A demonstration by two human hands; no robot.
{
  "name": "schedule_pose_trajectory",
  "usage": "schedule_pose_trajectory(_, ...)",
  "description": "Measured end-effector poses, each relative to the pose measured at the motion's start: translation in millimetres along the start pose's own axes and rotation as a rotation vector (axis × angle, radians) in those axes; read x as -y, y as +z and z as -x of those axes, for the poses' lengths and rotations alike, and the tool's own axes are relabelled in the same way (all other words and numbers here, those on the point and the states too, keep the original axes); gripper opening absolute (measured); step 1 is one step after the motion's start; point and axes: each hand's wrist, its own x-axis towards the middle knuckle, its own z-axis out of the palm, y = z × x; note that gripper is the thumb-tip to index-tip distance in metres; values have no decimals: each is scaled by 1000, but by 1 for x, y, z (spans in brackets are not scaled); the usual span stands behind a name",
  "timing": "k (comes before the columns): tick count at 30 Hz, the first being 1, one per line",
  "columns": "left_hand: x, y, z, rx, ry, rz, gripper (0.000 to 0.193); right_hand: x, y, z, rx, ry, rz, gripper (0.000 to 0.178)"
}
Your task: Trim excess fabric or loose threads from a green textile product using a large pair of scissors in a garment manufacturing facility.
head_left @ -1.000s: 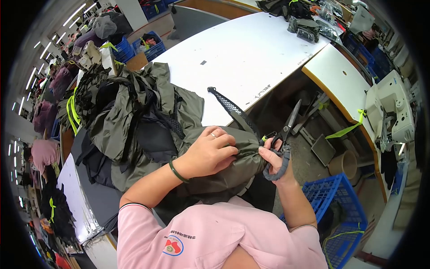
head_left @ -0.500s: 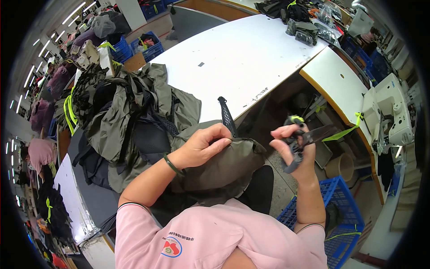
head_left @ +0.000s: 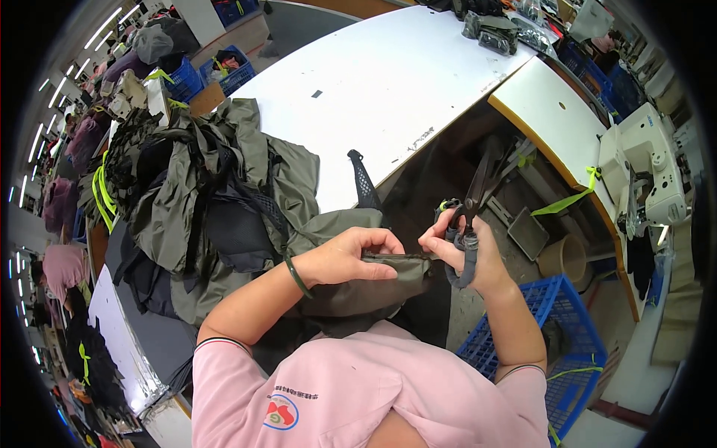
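Observation:
My left hand is closed on the edge of an olive-green fabric piece, thumb on top, with a green bangle on the wrist. That fabric runs back to a heap of olive and black cloth on my left. Dark-handled scissors sit in my right hand, the handles around its fingers and the blades pointing away from me. Its thumb and fingertips are close to the fabric's right end; whether they touch it I cannot tell. A black mesh strap sticks up beyond the fabric.
A white table stretches ahead, with dark bagged items at its far end. On the right stands a white sewing machine on its own table. A blue crate and a beige bin are below on the right.
My right hand has come left toward the fabric, and the scissors now point away from me instead of right. My left hand and the fabric edge have shifted slightly toward me.

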Motion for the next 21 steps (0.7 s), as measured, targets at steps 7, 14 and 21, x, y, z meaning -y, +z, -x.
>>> schedule_pose_trajectory(7,2,6,-5,18,-24,41,29,27,-4,-4,278,-77,347,20)
schedule_pose_trajectory(14,0,6,-7,5,4,0,29,-4,-4,0,110,-42,88,20)
schedule_pose_trajectory(21,7,4,-1,1,-12,10,25,2,-30,9,-88,67,-51,19)
